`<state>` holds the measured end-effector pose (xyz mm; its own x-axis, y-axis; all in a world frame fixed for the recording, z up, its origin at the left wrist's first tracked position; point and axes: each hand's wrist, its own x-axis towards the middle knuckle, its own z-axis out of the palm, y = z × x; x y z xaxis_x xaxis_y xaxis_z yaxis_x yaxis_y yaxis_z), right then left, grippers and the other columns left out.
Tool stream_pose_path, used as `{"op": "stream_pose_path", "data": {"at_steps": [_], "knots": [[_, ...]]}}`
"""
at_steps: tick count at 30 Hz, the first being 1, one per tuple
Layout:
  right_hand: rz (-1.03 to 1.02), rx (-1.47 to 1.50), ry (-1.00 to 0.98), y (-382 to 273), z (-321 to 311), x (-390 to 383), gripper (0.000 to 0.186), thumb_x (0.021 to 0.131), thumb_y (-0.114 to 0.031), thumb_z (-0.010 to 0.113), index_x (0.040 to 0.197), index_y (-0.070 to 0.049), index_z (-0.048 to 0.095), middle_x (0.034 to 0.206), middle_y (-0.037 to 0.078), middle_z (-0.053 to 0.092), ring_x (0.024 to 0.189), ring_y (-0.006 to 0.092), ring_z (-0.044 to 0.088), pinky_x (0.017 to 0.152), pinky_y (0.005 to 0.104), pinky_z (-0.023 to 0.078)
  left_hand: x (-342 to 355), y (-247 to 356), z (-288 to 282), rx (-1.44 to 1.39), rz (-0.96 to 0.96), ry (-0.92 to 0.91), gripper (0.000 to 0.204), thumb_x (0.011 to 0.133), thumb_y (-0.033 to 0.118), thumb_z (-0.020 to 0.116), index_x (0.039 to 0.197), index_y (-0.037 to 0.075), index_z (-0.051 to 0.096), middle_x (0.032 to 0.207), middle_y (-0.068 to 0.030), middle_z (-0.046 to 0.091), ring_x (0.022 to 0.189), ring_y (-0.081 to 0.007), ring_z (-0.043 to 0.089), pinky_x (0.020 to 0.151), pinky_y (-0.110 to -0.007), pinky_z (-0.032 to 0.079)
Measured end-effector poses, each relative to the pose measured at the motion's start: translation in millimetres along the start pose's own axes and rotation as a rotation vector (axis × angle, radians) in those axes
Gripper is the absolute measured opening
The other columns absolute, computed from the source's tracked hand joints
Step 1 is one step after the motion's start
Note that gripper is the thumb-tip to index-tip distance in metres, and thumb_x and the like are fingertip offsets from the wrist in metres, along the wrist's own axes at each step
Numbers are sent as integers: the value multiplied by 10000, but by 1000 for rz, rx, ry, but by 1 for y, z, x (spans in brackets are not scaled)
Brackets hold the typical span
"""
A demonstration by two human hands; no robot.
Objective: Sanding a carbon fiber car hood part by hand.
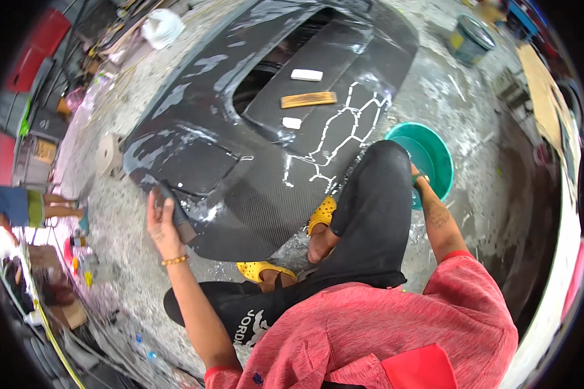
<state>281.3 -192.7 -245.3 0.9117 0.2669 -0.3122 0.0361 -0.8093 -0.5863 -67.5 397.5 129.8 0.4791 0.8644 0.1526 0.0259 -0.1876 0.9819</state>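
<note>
My left hand (163, 217) is at the near left edge of a dark, carbon-patterned car hood (253, 214), thumb and fingers around a dark folded sheet (187, 231) that looks like sandpaper. My right hand (416, 172) reaches into or over a green basin (440, 154) beside my right knee. The knee hides its fingers, so their grip does not show. On the hood lie a white block (306, 75), a brown wooden strip (308, 99) and a smaller white piece (292, 122). White branching lines (326, 135) mark its right part.
Yellow clogs (265, 269) are on my feet by the hood's near edge. A dark bucket (470, 40) stands far right, and a white bag (162, 28) lies far left. Another person (19, 206) is at the left edge. Clutter (71, 292) lines the left side.
</note>
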Motion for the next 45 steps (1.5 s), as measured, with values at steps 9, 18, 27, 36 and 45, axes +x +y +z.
{"op": "stream_pose_path", "data": {"at_steps": [9, 18, 27, 36, 45], "knots": [[290, 381, 68, 193, 18, 83, 492, 952, -443, 608, 1133, 6, 702, 1205, 253, 702, 1009, 362, 737, 896, 543, 568, -44, 20, 7, -105, -40, -26, 590, 954, 33, 710, 1505, 3, 502, 1119, -57, 694, 1008, -121, 642, 923, -256, 497], [60, 1903, -419, -18, -146, 14, 299, 1024, -157, 476, 1161, 68, 617, 1205, 199, 685, 1171, 330, 653, 1084, 461, 513, -53, -29, 167, -211, -221, -371, 666, 915, 60, 771, 1524, 48, 500, 1082, -85, 719, 973, -138, 655, 906, -282, 513], [-172, 1017, -929, -435, -128, -8, 344, 1045, -262, 553, 1133, 54, 658, 1037, 179, 723, 944, 268, 733, 903, 424, 609, -10, -52, 299, -316, -240, -366, 700, 899, 88, 767, 1518, -25, 461, 1037, -91, 697, 902, -139, 637, 810, -286, 528], [-269, 1010, -511, -428, -47, -20, 533, 1018, -246, 664, 1462, -5, 495, 1199, 92, 652, 1053, 201, 664, 831, 369, 626, -7, -42, 262, -554, -425, -367, 463, 1002, 178, 661, 1425, 14, 570, 1254, -69, 681, 1103, -176, 654, 964, -337, 520], [-317, 1155, -880, -458, -29, -50, 729, 895, -186, 817, 1522, -99, 456, 1226, 81, 583, 1062, 211, 658, 830, 403, 651, -45, -39, 194, -615, -455, -503, 323, 1083, 286, 517, 1250, 31, 623, 1077, -98, 711, 952, -198, 704, 813, -365, 603]]}}
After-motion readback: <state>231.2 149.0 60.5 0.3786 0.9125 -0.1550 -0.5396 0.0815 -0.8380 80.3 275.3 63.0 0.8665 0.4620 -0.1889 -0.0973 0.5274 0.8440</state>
